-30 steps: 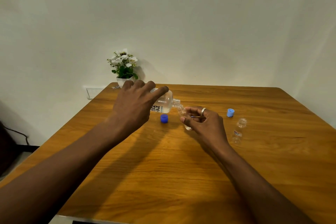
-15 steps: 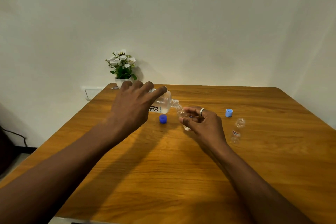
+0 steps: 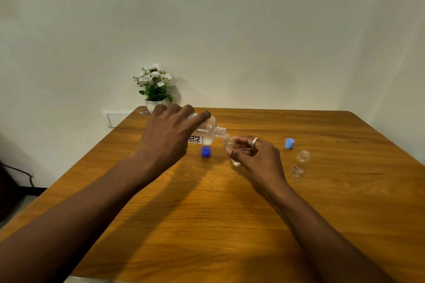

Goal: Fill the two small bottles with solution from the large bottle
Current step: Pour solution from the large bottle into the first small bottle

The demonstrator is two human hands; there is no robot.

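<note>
Hardly anything had shifted since the earlier frames: your left hand (image 3: 170, 135) kept the large bottle (image 3: 207, 132) tipped on its side, neck toward 3 o'clock, and your right hand (image 3: 255, 156) kept the small bottle (image 3: 230, 146) under that neck. Your left fingers were wrapped over the large bottle's body, closed firmly on it. Your right fingertips (image 3: 231, 153) pinched the small bottle, tilted with its mouth up at 11 o'clock, touching or nearly touching the big bottle's threaded opening. I could not tell how much liquid had gone in.

The second small bottle (image 3: 300, 166) stood uncapped at 3 o'clock of your right hand, apparently empty. A dark blue cap (image 3: 205, 151) lay on the table (image 3: 230, 225) below the large bottle; a light blue cap (image 3: 289, 143) lay at 11 o'clock of the empty bottle.

To pour well, you needed to hold both mouths together, raise the large bottle's base slowly, and level off before the small one overflowed.
</note>
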